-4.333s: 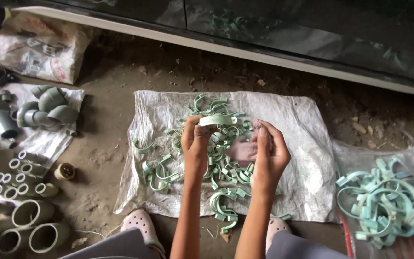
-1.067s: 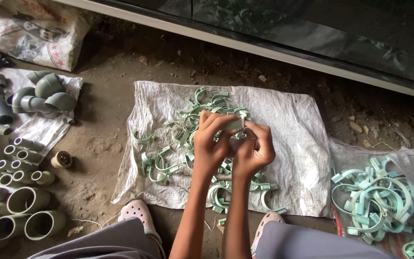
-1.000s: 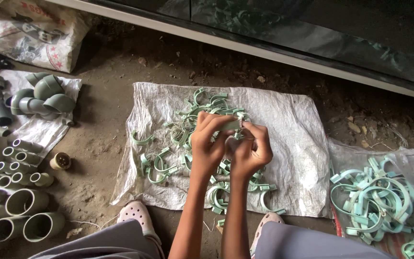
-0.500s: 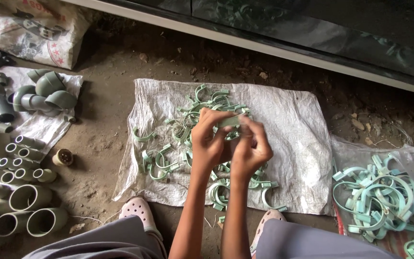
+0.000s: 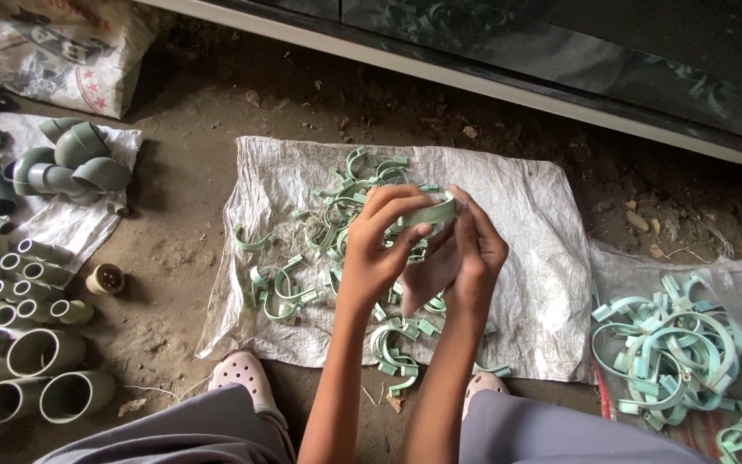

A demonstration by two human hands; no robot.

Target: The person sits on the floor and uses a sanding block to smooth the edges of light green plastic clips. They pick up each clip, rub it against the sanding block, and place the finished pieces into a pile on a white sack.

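Both hands meet above the woven sack [image 5: 526, 283] on the floor. My left hand [image 5: 380, 249] pinches a pale green pipe clamp [image 5: 427, 212] between thumb and fingertips; my right hand [image 5: 474, 253] closes on its right end. Its long axis runs left to right, level with my fingertips. Loose clamps [image 5: 337, 215] lie directly beneath; a finished pile [image 5: 676, 348] sits well apart, nearer my right hand.

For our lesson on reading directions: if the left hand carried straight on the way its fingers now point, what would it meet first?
Probably the right hand: the left hand points up-right across the green clip they share; depth is unclear.
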